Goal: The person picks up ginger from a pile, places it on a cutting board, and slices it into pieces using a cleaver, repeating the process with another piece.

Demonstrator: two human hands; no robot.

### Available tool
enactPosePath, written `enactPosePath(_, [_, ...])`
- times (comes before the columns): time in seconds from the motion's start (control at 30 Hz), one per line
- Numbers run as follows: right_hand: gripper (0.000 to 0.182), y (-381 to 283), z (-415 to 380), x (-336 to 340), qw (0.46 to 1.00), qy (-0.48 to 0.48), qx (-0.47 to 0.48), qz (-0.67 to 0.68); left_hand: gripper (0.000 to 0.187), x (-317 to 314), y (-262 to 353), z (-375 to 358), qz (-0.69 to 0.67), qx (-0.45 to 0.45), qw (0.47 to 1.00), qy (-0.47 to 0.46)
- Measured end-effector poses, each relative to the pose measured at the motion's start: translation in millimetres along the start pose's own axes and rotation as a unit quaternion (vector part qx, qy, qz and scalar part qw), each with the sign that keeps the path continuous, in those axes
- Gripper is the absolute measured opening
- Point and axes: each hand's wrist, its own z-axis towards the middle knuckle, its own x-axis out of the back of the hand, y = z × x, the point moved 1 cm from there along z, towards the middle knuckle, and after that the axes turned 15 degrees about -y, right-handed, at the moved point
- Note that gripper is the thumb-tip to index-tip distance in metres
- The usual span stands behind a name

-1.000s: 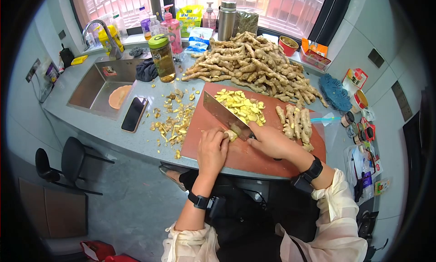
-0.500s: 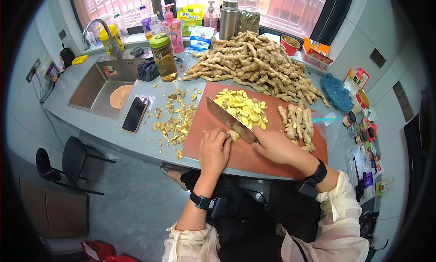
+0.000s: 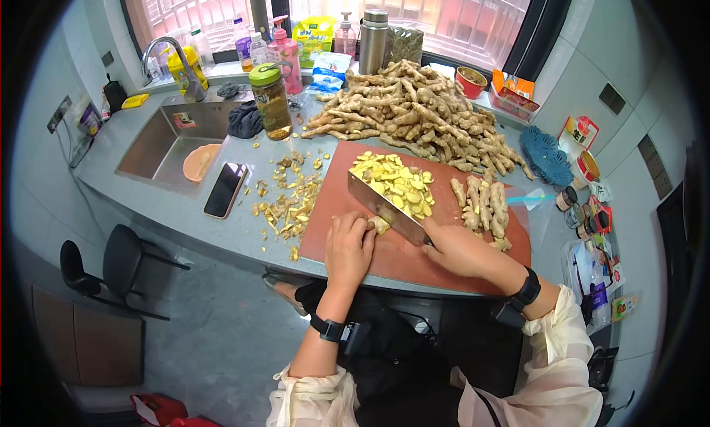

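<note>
My left hand (image 3: 350, 248) is closed on a small piece of ginger (image 3: 380, 225) near the front of the red-brown cutting board (image 3: 333, 197). My right hand (image 3: 457, 248) grips the handle of a cleaver (image 3: 388, 209), whose broad blade lies slantwise across the board. The blade sits just right of the ginger piece and apart from my left fingers. Behind the blade is a heap of yellow ginger slices (image 3: 399, 183). Several whole ginger roots (image 3: 484, 205) lie on the board's right side.
A big pile of ginger (image 3: 421, 109) stands behind the board. Peel scraps (image 3: 288, 205), a phone (image 3: 225, 190) and a green-lidded bottle (image 3: 271, 105) are to the left, beside the sink (image 3: 151, 149). A blue basket (image 3: 546, 156) and small jars (image 3: 568, 197) stand at right.
My right hand and the cleaver have shifted a little to the right and down, away from the ginger piece. My left hand stays about where it was. The view has tilted slightly.
</note>
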Motion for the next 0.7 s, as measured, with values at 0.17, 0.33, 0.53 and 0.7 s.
enactPosePath(0.17, [0.026,-7,15,-5,1.000,-0.003,-0.022,-0.022,0.013,1,2,1,-0.008,-0.004,1.000,-0.003])
enactPosePath(0.33, [0.026,-8,49,-12,0.999,0.034,-0.001,-0.029,0.013,0,1,0,-0.006,-0.002,1.000,0.000])
enactPosePath(0.53, [0.027,-6,43,-14,0.998,0.039,0.003,-0.049,0.012,1,0,-2,-0.009,-0.001,1.000,0.006])
enactPosePath(0.7, [0.031,20,8,-13,0.999,0.026,-0.007,0.022,0.012,0,0,-2,-0.007,-0.005,1.000,0.007])
